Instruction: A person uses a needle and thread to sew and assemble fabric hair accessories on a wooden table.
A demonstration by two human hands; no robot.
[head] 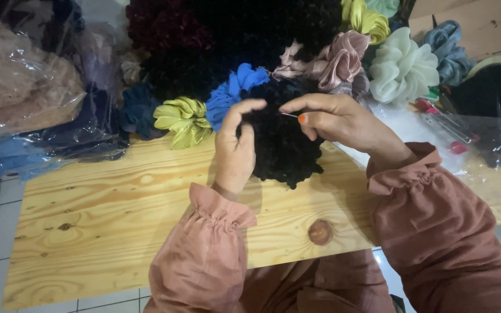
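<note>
My left hand [236, 145] grips a black ruffled scrunchie [285, 148] from its left side, holding it upright above the wooden board [105, 220]. My right hand [337, 119] pinches a thin sewing needle [289, 115] between thumb and forefinger at the scrunchie's top edge, the needle tip pointing left toward my left thumb. Both wrists wear gathered dusty-pink sleeves.
A heap of scrunchies lies behind: yellow-green [184, 119], blue [233, 93], pink satin [337, 58], pale mint [401, 66], grey-blue [447, 49], dark ones at the back. Plastic-bagged fabric [24, 98] sits at left. A roll of tape [497, 87] and clear packaging are at right.
</note>
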